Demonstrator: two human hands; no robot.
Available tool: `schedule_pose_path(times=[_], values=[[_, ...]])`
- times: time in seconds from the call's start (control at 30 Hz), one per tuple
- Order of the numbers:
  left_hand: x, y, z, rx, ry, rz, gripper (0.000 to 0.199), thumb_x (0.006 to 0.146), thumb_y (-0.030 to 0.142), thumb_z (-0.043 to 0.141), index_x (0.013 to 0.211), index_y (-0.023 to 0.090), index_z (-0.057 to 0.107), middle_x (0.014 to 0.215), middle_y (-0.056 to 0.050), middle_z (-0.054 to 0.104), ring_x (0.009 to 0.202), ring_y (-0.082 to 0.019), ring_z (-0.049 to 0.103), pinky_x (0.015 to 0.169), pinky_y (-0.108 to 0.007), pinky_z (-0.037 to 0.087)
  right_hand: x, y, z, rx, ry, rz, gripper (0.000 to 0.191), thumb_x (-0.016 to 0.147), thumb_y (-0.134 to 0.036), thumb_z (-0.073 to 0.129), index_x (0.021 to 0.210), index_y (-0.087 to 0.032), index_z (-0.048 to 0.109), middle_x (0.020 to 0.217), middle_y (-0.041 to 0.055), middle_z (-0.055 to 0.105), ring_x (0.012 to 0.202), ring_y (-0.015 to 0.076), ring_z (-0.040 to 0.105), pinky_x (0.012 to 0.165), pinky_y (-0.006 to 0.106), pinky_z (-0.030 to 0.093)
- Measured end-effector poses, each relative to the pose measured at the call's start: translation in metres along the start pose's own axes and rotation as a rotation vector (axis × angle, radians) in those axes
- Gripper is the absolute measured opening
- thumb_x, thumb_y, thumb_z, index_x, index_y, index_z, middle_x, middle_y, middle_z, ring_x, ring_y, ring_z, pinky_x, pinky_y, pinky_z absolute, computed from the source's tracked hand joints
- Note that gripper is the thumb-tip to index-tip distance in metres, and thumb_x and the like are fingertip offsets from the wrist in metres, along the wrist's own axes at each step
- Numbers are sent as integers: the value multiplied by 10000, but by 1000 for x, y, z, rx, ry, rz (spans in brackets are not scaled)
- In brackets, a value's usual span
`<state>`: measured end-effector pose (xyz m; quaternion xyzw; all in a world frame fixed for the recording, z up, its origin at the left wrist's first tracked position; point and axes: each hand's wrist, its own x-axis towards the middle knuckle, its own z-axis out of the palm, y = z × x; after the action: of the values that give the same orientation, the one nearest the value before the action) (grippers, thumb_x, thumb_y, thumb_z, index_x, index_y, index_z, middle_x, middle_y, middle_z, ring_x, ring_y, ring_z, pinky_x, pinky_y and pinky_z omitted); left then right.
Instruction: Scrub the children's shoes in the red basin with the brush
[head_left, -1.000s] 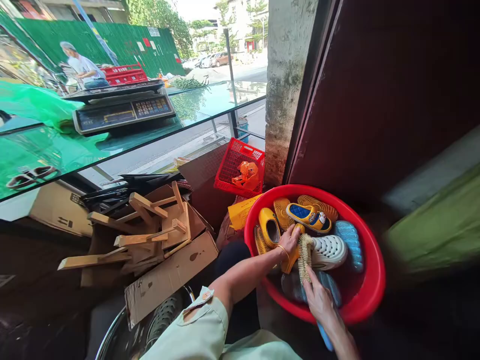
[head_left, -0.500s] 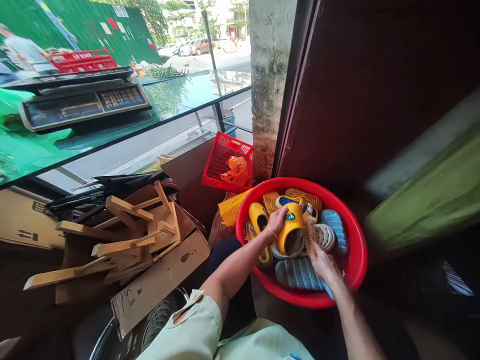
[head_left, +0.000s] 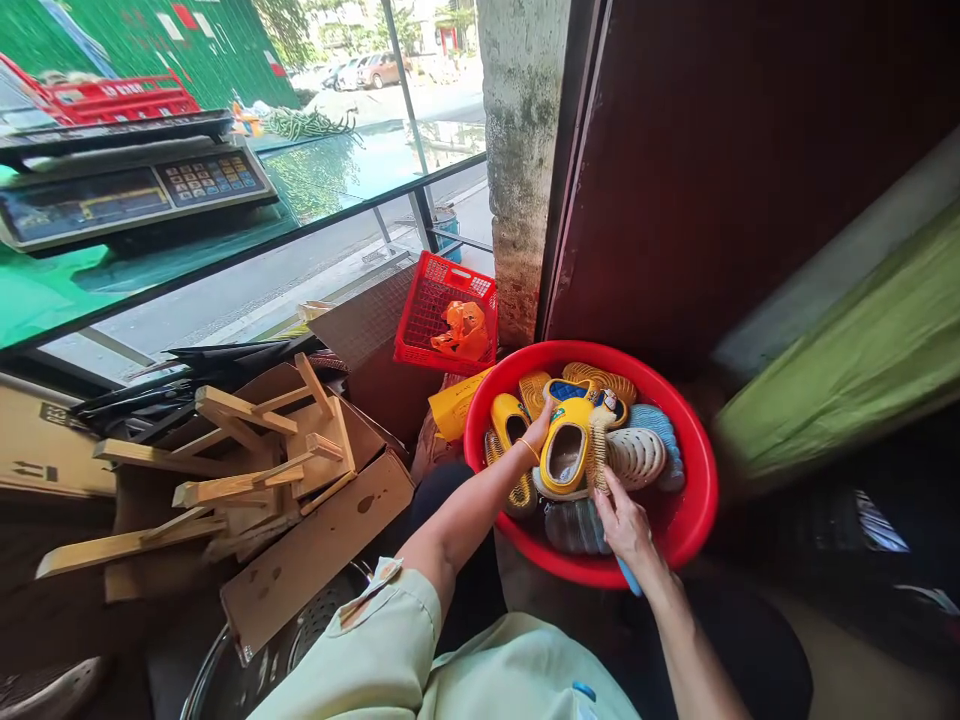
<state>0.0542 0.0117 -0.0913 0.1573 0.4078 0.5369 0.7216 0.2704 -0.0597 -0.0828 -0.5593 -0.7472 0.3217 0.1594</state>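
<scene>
A yellow clog [head_left: 568, 450] is gripped on its left side by my left hand [head_left: 537, 432], with its opening facing me. My right hand [head_left: 624, 522] is closed around a scrub brush [head_left: 598, 448], whose tan bristles press against the clog's right side. A blue end of the brush sticks out below my palm. Both hands are over a red basin [head_left: 705, 490] holding several shoes. Among them are another yellow clog [head_left: 510, 415] at the left, a white clog with holes [head_left: 637, 457] and a blue slipper [head_left: 658, 425] at the right.
Upturned wooden stools [head_left: 270, 440] and a cardboard flap [head_left: 322, 550] lie to the left. A red crate [head_left: 442, 320] with an orange bag stands behind the basin. A weighing scale [head_left: 135, 195] sits on the counter; a green cloth [head_left: 847, 360] hangs at the right.
The yellow clog has turned so its opening shows more toward me. The brush has moved along its right side. The whole view has shifted slightly.
</scene>
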Motion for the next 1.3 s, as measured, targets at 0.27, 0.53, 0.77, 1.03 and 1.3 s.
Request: schedule_pose_path(times=[0.27, 0.53, 0.77, 1.03, 1.3], values=[[-5, 0, 5, 99, 4, 25, 399, 830, 409, 755, 1096, 118, 692, 898, -84, 759, 754, -189, 693, 795, -326, 566, 22, 7, -20, -14, 42, 21, 668, 996, -497, 360, 1555, -145, 463, 919, 113, 775, 701, 248, 738, 633, 335, 577], [7, -8, 8, 395, 234, 327, 458, 881, 566, 661, 1079, 155, 708, 872, -35, 692, 689, -123, 600, 696, -262, 543, 27, -14, -15, -41, 201, -128, 664, 988, -525, 374, 1535, -167, 489, 1124, 142, 772, 893, 283, 765, 757, 372, 609], [1, -12, 6, 650, 305, 419, 465, 893, 583, 624, 1073, 169, 734, 886, -29, 715, 853, -168, 646, 829, -270, 535, 29, -17, -33, -175, 73, -254, 564, 995, -402, 398, 1491, -178, 546, 1342, 157, 695, 1191, 315, 695, 973, 407, 569], [1, -12, 2, 731, 463, 449, 473, 928, 598, 546, 1034, 185, 751, 905, -49, 737, 880, -199, 663, 826, -297, 509, -20, -14, -22, -243, -128, -257, 560, 1028, -375, 341, 1542, -208, 485, 1284, 131, 731, 1121, 304, 731, 878, 369, 586], [0, -3, -1, 780, 515, 440, 484, 923, 634, 539, 1005, 199, 736, 921, -64, 750, 881, -217, 679, 808, -308, 509, -56, 11, -23, -268, -185, -175, 558, 1027, -401, 345, 1562, -284, 456, 1288, 66, 737, 1048, 280, 758, 761, 315, 588]])
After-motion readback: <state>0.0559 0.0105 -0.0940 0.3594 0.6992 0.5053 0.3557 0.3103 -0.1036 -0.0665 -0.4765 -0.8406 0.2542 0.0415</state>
